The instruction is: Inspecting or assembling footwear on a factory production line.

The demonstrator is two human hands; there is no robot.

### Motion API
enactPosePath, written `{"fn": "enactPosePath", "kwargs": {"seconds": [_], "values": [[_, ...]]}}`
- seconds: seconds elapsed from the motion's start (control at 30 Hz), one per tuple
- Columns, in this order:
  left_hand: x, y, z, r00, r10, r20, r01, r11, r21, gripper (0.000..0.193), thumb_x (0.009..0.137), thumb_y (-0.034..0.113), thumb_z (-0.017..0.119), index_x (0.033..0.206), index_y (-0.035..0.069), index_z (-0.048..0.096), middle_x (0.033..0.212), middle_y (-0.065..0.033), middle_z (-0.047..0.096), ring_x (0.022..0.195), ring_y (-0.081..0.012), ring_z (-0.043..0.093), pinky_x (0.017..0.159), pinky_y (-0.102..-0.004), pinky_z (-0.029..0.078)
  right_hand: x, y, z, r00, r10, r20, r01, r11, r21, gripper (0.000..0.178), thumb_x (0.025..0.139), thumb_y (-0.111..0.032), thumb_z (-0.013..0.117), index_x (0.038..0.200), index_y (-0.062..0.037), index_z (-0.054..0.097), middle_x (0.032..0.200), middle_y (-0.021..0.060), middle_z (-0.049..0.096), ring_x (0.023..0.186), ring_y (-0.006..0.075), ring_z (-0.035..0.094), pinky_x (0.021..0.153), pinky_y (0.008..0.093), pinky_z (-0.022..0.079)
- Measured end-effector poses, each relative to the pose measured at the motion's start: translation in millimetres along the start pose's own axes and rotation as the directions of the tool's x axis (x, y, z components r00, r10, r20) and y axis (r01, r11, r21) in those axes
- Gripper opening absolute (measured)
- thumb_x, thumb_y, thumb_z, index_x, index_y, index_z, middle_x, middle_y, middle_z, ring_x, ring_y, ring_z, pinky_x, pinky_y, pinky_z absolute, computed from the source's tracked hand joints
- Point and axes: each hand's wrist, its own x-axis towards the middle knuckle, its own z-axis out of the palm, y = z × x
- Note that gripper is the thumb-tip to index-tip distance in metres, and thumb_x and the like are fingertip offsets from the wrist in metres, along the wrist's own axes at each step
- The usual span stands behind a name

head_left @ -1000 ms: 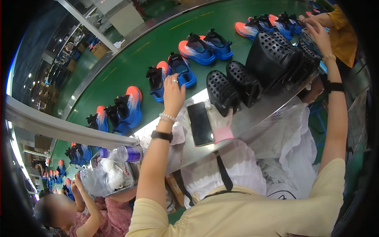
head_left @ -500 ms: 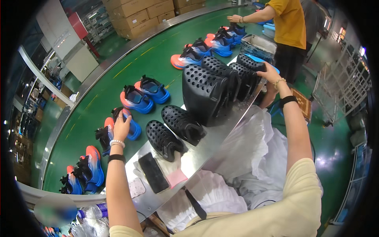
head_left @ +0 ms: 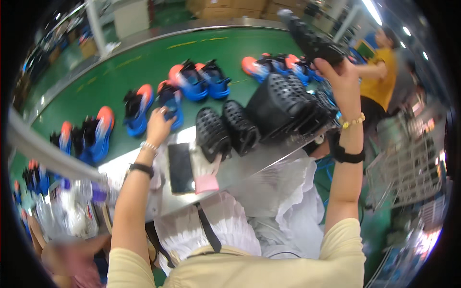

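Note:
My right hand [head_left: 343,79] holds up a black clog [head_left: 314,41] with its thumb and fingers round one end; motion blurs it a little. My left hand [head_left: 159,126] is closed at the heel of a blue and orange sports shoe [head_left: 170,98] on the green belt, its fingertips partly hidden. To the right of that hand, two black clogs with round holes [head_left: 211,132] stand side by side on the metal ledge [head_left: 245,165]. Beyond them is a larger black perforated piece [head_left: 278,98], with more dark ones behind it.
Pairs of blue and orange shoes [head_left: 98,132] line the green belt [head_left: 192,50]. A dark phone [head_left: 181,168] and a pink pad [head_left: 206,183] lie on the ledge. A wire cart [head_left: 403,168] and a person in yellow [head_left: 384,79] are to the right. Another person sits at lower left.
My right hand has lifted a black clog up from the row on the ledge. My left hand stays at a sports shoe on the belt. The view has turned to the right.

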Motion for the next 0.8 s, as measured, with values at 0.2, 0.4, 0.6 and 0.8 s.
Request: {"fn": "enactPosePath", "kwargs": {"seconds": [0.2, 0.4, 0.6, 0.8], "values": [[-12.5, -5.0, 5.1, 0.982, -0.084, -0.170, 0.062, 0.990, -0.130, 0.035, 0.075, 0.026, 0.072, 0.104, 0.007, 0.066, 0.111, -0.0158, 0.059, 0.097, -0.0361, 0.061, 0.085, -0.0430, 0.049, -23.6, -70.4, 226.9, 0.750, 0.075, 0.657, 0.267, 0.875, -0.405, 0.051, 0.072, -0.039, 0.074, 0.085, 0.0085, 0.064, 0.086, 0.0266, 0.064, 0.086, 0.0393, 0.063, 0.078, 0.0417, 0.051], [-24.8, 0.9, -0.7, 0.965, -0.233, -0.123, 0.204, 0.957, -0.208, 0.037, 0.075, 0.027, 0.073, 0.105, 0.007, 0.066, 0.104, -0.0133, 0.059, 0.091, -0.0345, 0.062, 0.081, -0.0424, 0.050, -29.6, -45.1, 359.0, 0.546, 0.524, 0.654, 0.046, 0.760, -0.648, 0.044, 0.070, -0.030, 0.078, 0.099, 0.0006, 0.065, 0.097, 0.0172, 0.067, 0.075, 0.0246, 0.069, 0.066, 0.0346, 0.057], [-24.9, -7.7, -8.6, 0.960, -0.261, -0.107, 0.238, 0.953, -0.185, 0.032, 0.075, 0.026, 0.072, 0.101, 0.007, 0.067, 0.102, -0.0130, 0.059, 0.087, -0.0346, 0.063, 0.079, -0.0430, 0.051, -62.7, -16.7, 410.8, 0.750, 0.304, 0.587, 0.276, 0.662, -0.697, 0.051, 0.069, -0.036, 0.075, 0.104, -0.0005, 0.066, 0.105, 0.0201, 0.066, 0.100, 0.0300, 0.065, 0.086, 0.0402, 0.052], [-21.7, -7.6, -5.9, 0.967, -0.221, -0.124, 0.188, 0.953, -0.236, 0.027, 0.075, 0.023, 0.073, 0.094, 0.005, 0.066, 0.097, -0.0145, 0.060, 0.083, -0.0360, 0.063, 0.076, -0.0435, 0.052, -42.4, 41.7, 456.1, 0.628, 0.563, 0.537, 0.147, 0.591, -0.793, 0.045, 0.070, -0.026, 0.074, 0.109, -0.0056, 0.066, 0.117, 0.0186, 0.063, 0.109, 0.0305, 0.061, 0.090, 0.0383, 0.050]]}}
